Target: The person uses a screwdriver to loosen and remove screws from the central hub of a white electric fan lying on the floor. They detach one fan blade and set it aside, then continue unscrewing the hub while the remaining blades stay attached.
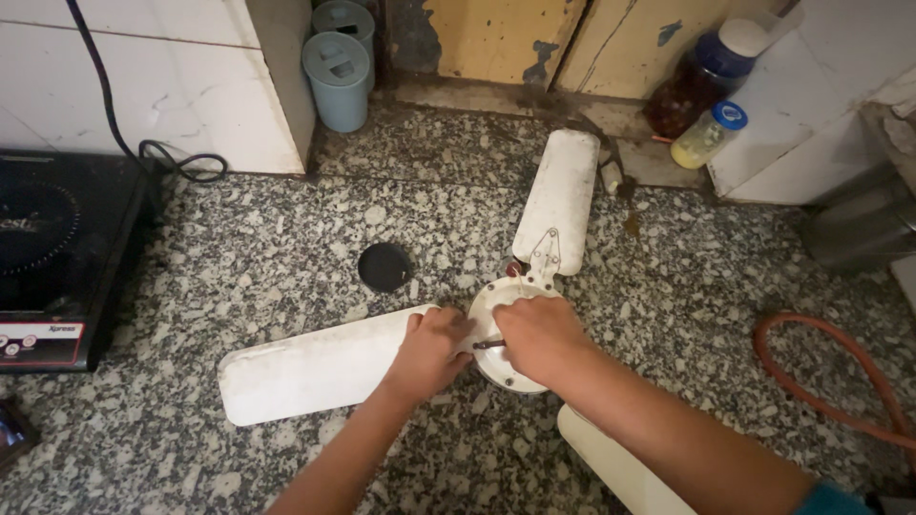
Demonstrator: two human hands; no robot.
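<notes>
A white ceiling fan [520, 334] lay flat on the speckled granite worktop [239, 257], its three blades spread out. The left hand [431, 349] was closed over the root of the left blade [320, 367], while the right hand [536, 332] was curled on the round hub, pinching a thin dark tool [488, 344]. A black round cap [385, 266] sat just beside the hub. Farther back stood two pale blue lidded containers [337, 78], a dark jar [701, 84] with a blue-and-white lid, and a small yellowish bottle [708, 135] with a blue cap. A black induction cooktop [62, 253] with a red-and-white label strip sat at left.
</notes>
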